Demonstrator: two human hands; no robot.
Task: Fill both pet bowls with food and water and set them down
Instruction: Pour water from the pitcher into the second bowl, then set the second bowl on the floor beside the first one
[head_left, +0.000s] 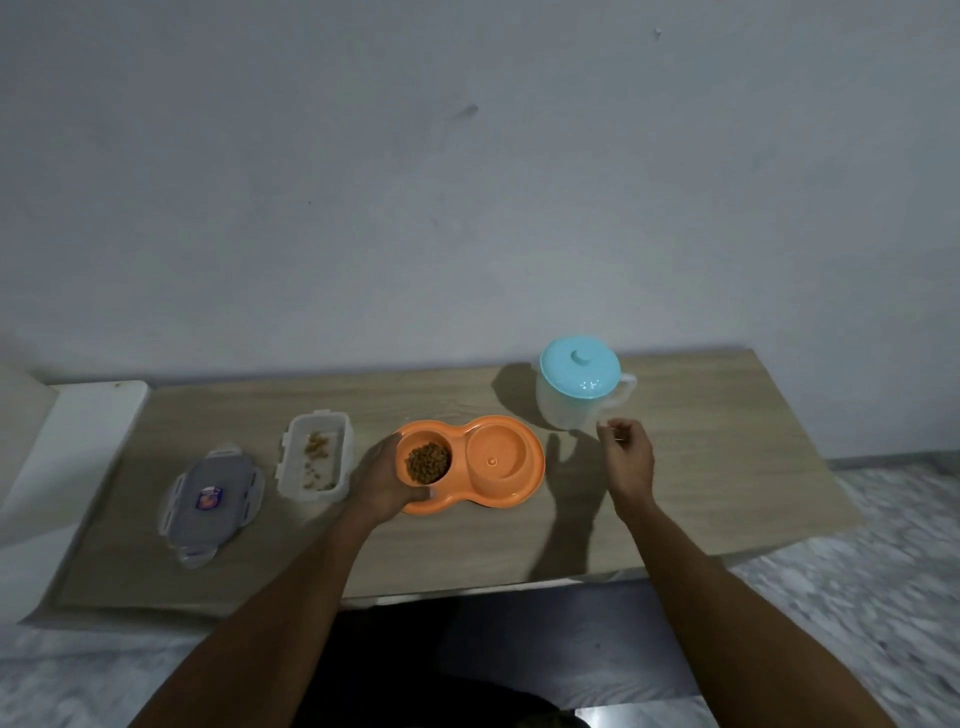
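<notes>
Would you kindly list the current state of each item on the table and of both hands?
Orange double bowl: on the table, left well filled with kibble, right well empty.
Food container: open, nearly empty, few kibble bits left.
Container lid: off, lying flat beside the container.
Pitcher: upright, blue lid on.
Left hand: gripping the bowl's left end.
Right hand: loosely curled, empty, near the pitcher.

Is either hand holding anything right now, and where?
The left hand holds the orange double bowl by its left rim; the right hand holds nothing.

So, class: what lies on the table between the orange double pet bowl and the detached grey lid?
The head view shows the open clear food container, holding leftover kibble.
</notes>
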